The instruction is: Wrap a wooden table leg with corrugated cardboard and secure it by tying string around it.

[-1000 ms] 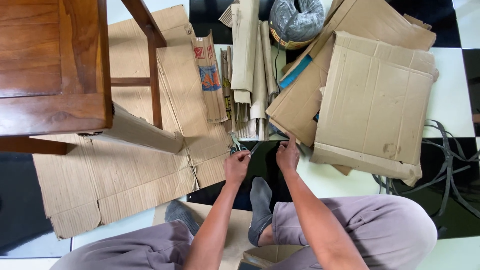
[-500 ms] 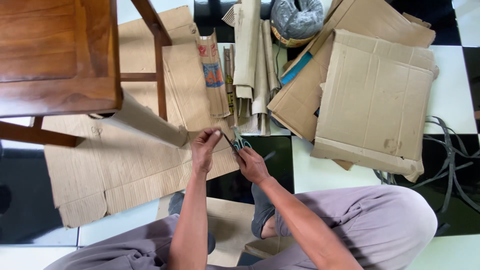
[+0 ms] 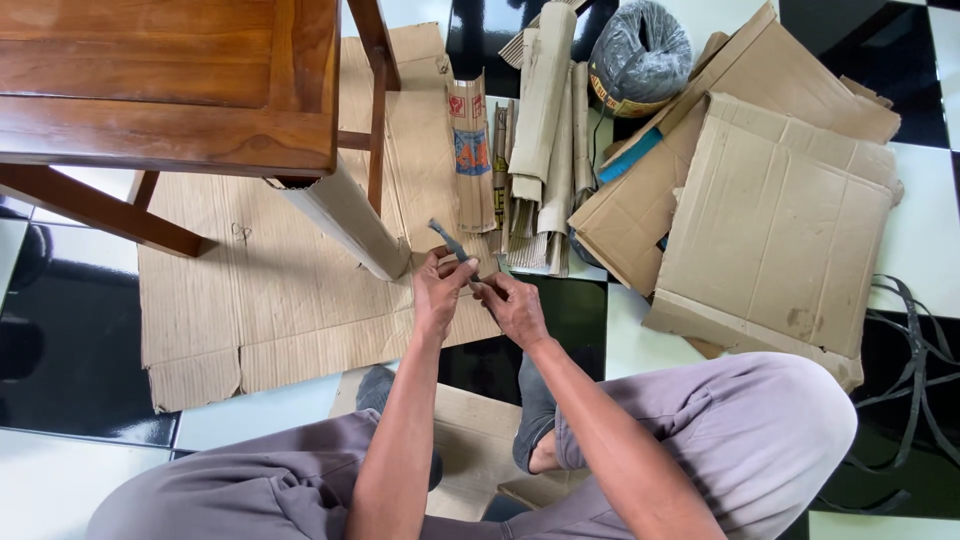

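Note:
My left hand (image 3: 438, 288) and my right hand (image 3: 517, 305) meet over the edge of a large flattened cardboard sheet (image 3: 270, 290). Both pinch a short grey plastic strap (image 3: 447, 240), whose free end sticks up and to the left past my left thumb. I sit cross-legged on the black-and-white tiled floor, in grey trousers and grey socks. Scissors seen earlier beside my hands are hidden now.
A wooden table (image 3: 170, 85) stands upper left, a cardboard roll (image 3: 350, 225) leaning under it. Folded cardboard strips (image 3: 540, 150) lie ahead, a grey strap coil (image 3: 642, 55) behind them. Flattened boxes (image 3: 780, 220) pile at right; loose dark straps (image 3: 915, 350) lie far right.
Both hands moved left from the black tile to the cardboard sheet's edge, carrying the strap. The right hand shifted from near the boxes to join the left on the strap.

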